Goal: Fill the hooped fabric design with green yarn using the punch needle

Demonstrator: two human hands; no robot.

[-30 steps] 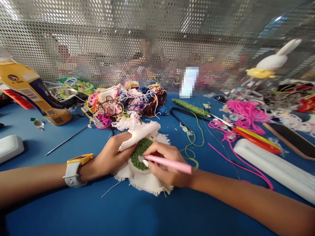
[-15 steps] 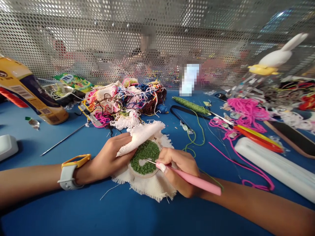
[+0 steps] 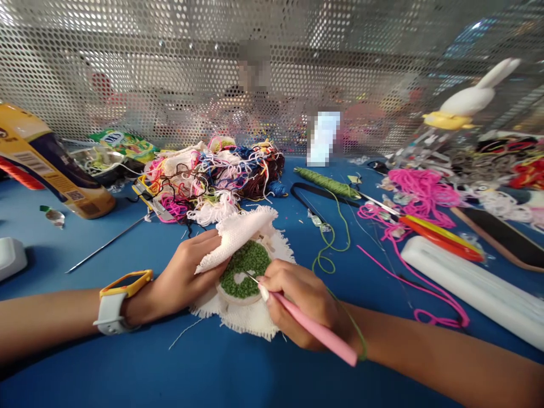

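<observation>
My left hand grips the left side of a small embroidery hoop, its fingers partly covered by a folded flap of white cloth. Inside the hoop, green looped yarn fills most of the round, around a small bare white patch. My right hand is closed on a pink punch needle, whose metal tip points at the bare patch. Whether the tip has entered the cloth I cannot tell. A green yarn runs from the handle's back end over my right wrist toward a green yarn bundle.
A heap of mixed yarn lies behind the hoop. At left are a yellow bottle and a thin metal rod. Scissors with red and yellow handles, pink yarn, a long white case and a phone lie right.
The punch needle's handle has swung so its back end sits lower and further left. Both hands and the hoop appear slightly further left, as the whole view has shifted a little.
</observation>
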